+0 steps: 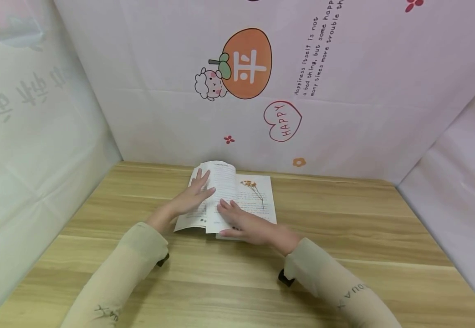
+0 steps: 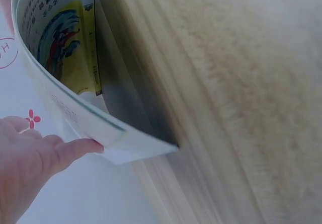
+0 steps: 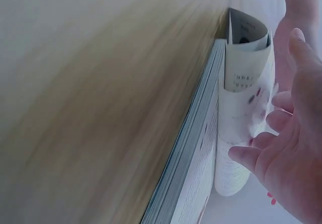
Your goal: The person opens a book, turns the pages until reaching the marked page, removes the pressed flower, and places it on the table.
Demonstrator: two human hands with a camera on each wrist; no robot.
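Note:
An open book [image 1: 267,189] lies on the wooden table, its right page bearing printed text and a picture of a dried flower. A page [image 1: 225,182] stands curled up near the spine. My left hand [image 1: 189,199] lies across the left pages with fingers spread and thumb out to the side. In the left wrist view its thumb [image 2: 83,147] touches the edge of the raised left side, whose underside shows a yellow and blue picture [image 2: 65,48]. My right hand [image 1: 247,224] reaches over the curled page's lower part, fingers extended. The thick page block [image 3: 193,128] shows beside it in the right wrist view.
The wooden tabletop [image 1: 335,223] surrounds the book. A white printed sheet [image 1: 159,114] hangs behind the table's back edge, with further white sheets on the left [image 1: 57,136] and right [image 1: 454,182]. Both forearms in light sleeves cross the front of the table.

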